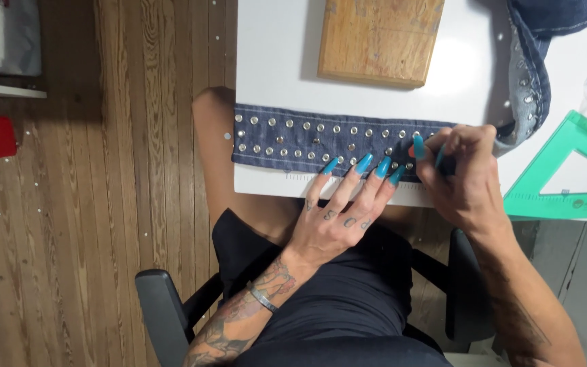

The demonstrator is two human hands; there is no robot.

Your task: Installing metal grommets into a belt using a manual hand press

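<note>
Denim strip (293,141): a dark blue band studded with rows of round silver rivets is laid flat along the near edge of the white desk (273,61).
Long axis: the strip runs left to right across the view, parallel to the desk edge; its right end continues into a bunched piece of denim (535,75) at the upper right.
Left hand (338,217): the fingers (365,163) are spread open and extended, their long teal nails pressed on the lower edge of the strip, nothing being gripped.
Right hand (467,177): the fingers are curled closed at the right end of the strip, pinched around a small dark thing that cannot be made out.
Strip relative to the fingers: it lies directly under both sets of fingertips, most of its length stretching away to the left of them.
Ruler (293,177): a pale scale is seen just beside the near edge of the strip.
Wooden block (380,39): set further back on the desk, apart from the strip.
Green set square (565,170): placed at the right, beside the right hand.
</note>
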